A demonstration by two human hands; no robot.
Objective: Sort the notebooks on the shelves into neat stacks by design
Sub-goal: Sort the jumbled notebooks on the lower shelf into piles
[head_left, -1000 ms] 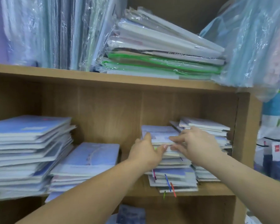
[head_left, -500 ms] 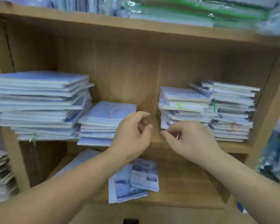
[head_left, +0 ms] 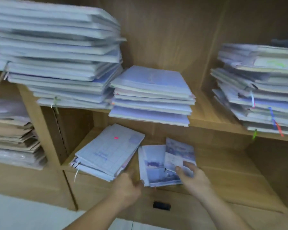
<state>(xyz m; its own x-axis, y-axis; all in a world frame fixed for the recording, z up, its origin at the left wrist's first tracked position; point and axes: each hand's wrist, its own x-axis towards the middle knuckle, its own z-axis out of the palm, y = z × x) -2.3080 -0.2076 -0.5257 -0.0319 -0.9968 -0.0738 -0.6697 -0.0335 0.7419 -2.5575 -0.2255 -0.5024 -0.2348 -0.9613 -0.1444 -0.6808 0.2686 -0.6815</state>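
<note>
- Lower shelf (head_left: 226,168): two groups of notebooks, lying side by side at the front.
- Grid-cover stack (head_left: 106,155): pale blue squared covers with a pink mark on the top one. It lies skewed, its near corner hanging past the shelf lip.
- Photo-cover pile (head_left: 154,166): smaller notebooks with blue-violet landscape prints, just to the right of the grid-cover stack.
- Top photo-cover notebook (head_left: 179,151): lies askew across the right part of that pile.
- Left hand (head_left: 128,185): at the shelf front, in the gap between the two groups, thumb near the corner of the grid-cover stack and fingers loosely bent toward the left edge of the photo-cover pile. Blur hides whether it grips anything; I cannot tell.
- Right hand (head_left: 194,177): fingers fairly straight and spread, resting on the lower right corner of the top photo-cover notebook; no pinch shows.
- Middle shelf (head_left: 208,115): three stacks.
- Tall stack (head_left: 56,52): left, uneven and blurred.
- Short stack (head_left: 151,95): centre, pale blue covers, overhanging the shelf edge.
- Ribbon stack (head_left: 256,87): right, ragged, with blue, red and green ribbon markers dangling.
- Brown-paper stack (head_left: 12,130): in the neighbouring left compartment.
- Small black rectangle (head_left: 161,205): on the panel below the lower shelf.
</note>
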